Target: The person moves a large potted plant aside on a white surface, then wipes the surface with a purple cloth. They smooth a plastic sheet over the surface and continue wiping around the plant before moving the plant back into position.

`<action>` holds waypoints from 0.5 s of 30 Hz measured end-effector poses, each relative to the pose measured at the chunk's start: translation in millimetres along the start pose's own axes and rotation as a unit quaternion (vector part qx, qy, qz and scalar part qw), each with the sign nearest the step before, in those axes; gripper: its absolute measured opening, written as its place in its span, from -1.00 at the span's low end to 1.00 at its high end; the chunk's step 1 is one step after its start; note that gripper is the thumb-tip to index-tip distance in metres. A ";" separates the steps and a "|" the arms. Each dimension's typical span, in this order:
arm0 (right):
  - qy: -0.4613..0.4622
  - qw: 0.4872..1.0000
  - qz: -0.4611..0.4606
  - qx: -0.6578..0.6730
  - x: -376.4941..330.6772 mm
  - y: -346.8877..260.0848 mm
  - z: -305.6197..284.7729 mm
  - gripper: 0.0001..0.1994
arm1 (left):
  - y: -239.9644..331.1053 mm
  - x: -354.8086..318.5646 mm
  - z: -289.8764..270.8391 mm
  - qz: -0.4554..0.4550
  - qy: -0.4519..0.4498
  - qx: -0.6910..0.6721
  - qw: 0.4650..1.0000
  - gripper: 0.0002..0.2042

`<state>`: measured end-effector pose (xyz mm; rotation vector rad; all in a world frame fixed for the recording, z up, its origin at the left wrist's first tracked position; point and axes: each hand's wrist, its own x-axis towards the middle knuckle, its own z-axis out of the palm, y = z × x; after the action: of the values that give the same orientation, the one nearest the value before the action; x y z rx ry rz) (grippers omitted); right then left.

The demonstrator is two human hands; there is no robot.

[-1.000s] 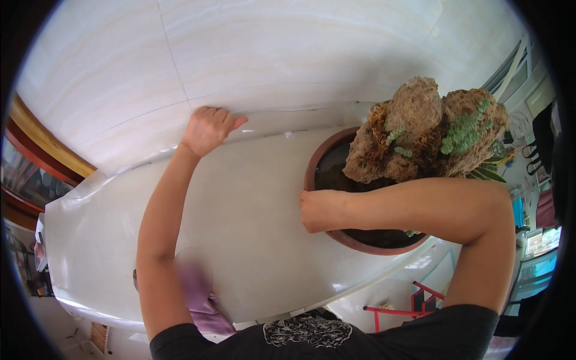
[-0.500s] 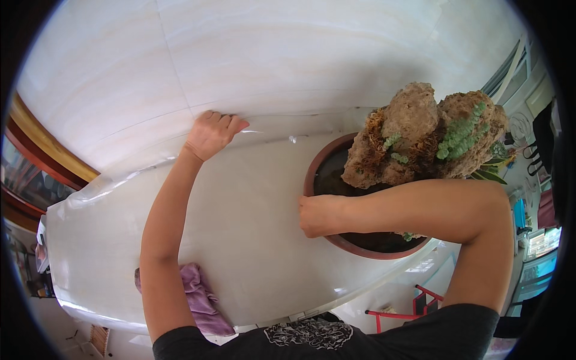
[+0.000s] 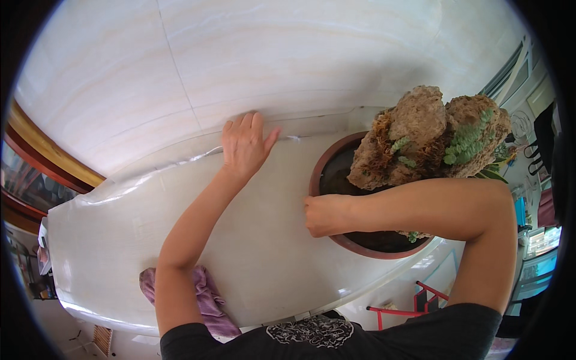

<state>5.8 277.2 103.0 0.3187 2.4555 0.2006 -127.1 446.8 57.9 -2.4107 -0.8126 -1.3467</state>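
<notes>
Fingers (image 3: 243,129) of the left hand (image 3: 243,150) are spread open and laid flat on the far edge of the white counter (image 3: 120,228), where it meets the pale tiled wall (image 3: 240,54); nothing is gripped by them. Half a second ago this hand was seen curled almost into a fist at the same edge, so it has been opened and pressed down since then, perhaps for support. The right hand (image 3: 324,215) is closed in a loose fist against the near rim of the round brown pot (image 3: 336,156), much as before; whether the rim is really pinched cannot be told. The pot, standing at the right end of the counter, has shifted hardly at all. It looks like smooth glazed clay and holds dark soil, rough porous rocks (image 3: 420,138) and small green succulents (image 3: 471,141). The counter is glossy and reflective. A crumpled purple cloth (image 3: 207,297), soft and wrinkled, is lying at the near edge, partly hidden under the left forearm.
</notes>
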 end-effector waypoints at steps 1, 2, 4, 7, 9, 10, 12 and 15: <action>0.002 1.000 -0.001 0.003 -0.2 0.3 0.6 -0.93 | 0.9 0.8 2.7 0.007 0.000 0.001 1.000 -0.63; 0.004 1.000 -0.003 0.005 -0.4 0.7 -0.6 -0.93 | 0.4 2.3 6.3 0.014 0.000 0.003 1.000 -0.61; -0.007 1.000 -0.003 0.007 -1.1 1.1 -3.1 -0.93 | -4.5 3.0 13.8 0.045 0.002 0.004 0.999 -0.57; -0.021 1.000 -0.004 0.009 -1.5 0.0 -2.9 -0.92 | -15.0 1.7 27.9 0.125 0.010 -0.005 0.992 -0.55; -0.028 1.000 -0.005 0.011 -1.0 -0.2 -2.2 -0.93 | -22.5 3.9 34.6 0.186 0.017 -0.014 0.982 -0.56; -0.032 0.999 -0.004 0.014 -0.6 -0.5 -2.0 -0.93 | -27.2 5.9 37.9 0.216 0.013 -0.011 0.976 -0.57; -0.037 0.999 -0.003 0.019 0.0 -1.0 -2.1 -0.93 | -33.8 11.6 42.3 0.279 0.004 -0.007 0.960 -0.58; -0.039 0.999 -0.001 0.022 -0.3 -0.9 -4.8 -0.93 | -39.3 15.8 43.3 0.310 -0.029 0.015 0.950 -0.58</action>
<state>2.9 275.9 106.7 0.3357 2.3861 0.1308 -113.5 504.6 46.4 -2.3870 -0.0503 -1.0015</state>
